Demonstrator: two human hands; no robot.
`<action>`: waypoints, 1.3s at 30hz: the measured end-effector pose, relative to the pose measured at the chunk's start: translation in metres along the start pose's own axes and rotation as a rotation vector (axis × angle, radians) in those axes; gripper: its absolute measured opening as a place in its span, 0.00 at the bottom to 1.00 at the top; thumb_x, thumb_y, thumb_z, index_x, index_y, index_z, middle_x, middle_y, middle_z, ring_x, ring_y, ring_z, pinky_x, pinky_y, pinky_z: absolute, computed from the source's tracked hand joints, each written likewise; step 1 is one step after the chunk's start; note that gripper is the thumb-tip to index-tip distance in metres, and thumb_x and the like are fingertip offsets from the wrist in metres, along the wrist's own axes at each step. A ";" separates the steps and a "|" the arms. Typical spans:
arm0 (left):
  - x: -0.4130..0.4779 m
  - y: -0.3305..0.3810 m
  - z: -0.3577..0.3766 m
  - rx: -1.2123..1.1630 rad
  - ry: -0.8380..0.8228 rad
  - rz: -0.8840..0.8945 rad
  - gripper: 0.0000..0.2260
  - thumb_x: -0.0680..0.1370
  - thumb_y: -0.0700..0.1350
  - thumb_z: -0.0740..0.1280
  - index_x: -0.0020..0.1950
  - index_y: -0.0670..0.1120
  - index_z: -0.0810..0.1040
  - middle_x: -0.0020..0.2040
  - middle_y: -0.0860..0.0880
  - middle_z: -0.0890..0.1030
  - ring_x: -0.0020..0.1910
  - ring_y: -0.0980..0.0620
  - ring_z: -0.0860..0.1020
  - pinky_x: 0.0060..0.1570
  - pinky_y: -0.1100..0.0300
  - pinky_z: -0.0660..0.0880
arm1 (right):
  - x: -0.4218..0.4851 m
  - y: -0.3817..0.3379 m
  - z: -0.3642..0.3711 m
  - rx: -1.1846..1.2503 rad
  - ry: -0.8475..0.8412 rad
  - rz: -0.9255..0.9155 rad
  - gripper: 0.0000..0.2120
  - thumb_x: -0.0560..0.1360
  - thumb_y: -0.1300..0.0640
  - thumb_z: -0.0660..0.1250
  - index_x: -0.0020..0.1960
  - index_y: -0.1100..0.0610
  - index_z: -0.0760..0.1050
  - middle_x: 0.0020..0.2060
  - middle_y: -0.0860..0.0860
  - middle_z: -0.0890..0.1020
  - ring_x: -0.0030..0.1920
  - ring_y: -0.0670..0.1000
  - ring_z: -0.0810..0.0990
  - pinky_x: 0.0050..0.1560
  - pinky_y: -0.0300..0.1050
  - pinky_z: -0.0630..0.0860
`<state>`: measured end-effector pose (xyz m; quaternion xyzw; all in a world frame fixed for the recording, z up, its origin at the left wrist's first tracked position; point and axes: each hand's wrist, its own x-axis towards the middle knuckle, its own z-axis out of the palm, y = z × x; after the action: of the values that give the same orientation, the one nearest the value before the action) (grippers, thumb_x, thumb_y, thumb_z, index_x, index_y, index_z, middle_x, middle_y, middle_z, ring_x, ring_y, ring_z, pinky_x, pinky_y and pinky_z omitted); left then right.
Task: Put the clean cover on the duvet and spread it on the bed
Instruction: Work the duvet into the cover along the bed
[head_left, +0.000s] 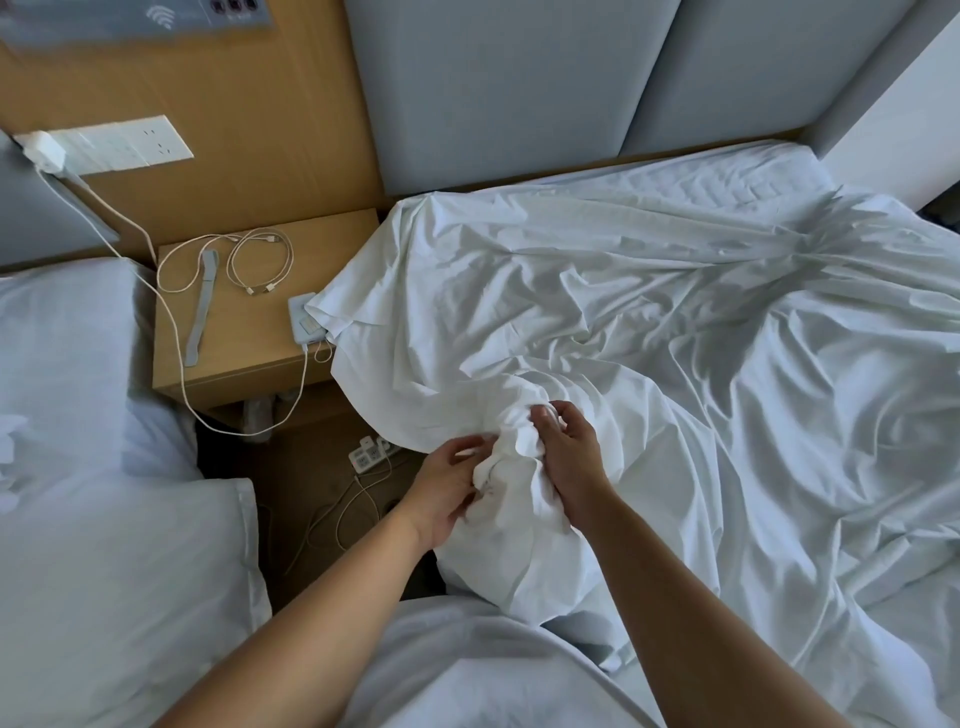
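Two hands meet on one bunched corner of the white cover (511, 457): the right hand (569, 457) curls round the wad, and the left hand (447, 486) pinches it alongside. Outward, the rest sprawls rumpled over the bed (737, 176). Probably a corner is being fitted; next calls for pulling the cloth taut.

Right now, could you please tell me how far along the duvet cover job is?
Done: the cover lies across the bed. In hand: the left hand and right hand grip a bunched part of it. Left: smoothing the crumpled cover flat; whether the duvet is inside, I cannot tell.
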<state>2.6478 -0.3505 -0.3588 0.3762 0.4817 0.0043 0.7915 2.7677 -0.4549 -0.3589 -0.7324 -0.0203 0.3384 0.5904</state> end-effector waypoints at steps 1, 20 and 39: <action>0.003 0.004 0.002 -0.058 -0.051 0.018 0.19 0.74 0.47 0.76 0.64 0.49 0.79 0.56 0.44 0.85 0.52 0.47 0.85 0.44 0.57 0.81 | -0.001 -0.001 0.000 0.000 0.001 0.000 0.09 0.80 0.50 0.65 0.47 0.54 0.79 0.32 0.41 0.78 0.34 0.39 0.77 0.35 0.29 0.73; 0.010 0.018 0.002 0.113 -0.009 0.013 0.06 0.76 0.37 0.73 0.53 0.42 0.85 0.49 0.39 0.86 0.44 0.44 0.85 0.46 0.50 0.83 | -0.015 0.006 0.017 -0.120 -0.027 0.026 0.08 0.80 0.50 0.63 0.47 0.54 0.76 0.37 0.55 0.79 0.38 0.51 0.78 0.47 0.57 0.79; 0.033 0.037 -0.012 -0.059 0.226 0.211 0.12 0.79 0.37 0.70 0.61 0.47 0.84 0.55 0.45 0.85 0.53 0.47 0.84 0.56 0.51 0.82 | -0.023 -0.002 -0.008 -0.625 0.080 -0.099 0.21 0.79 0.35 0.60 0.47 0.54 0.70 0.37 0.45 0.77 0.41 0.53 0.76 0.43 0.47 0.68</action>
<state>2.6692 -0.3047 -0.3647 0.3986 0.5251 0.1440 0.7380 2.7544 -0.4711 -0.3459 -0.8891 -0.1357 0.2574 0.3532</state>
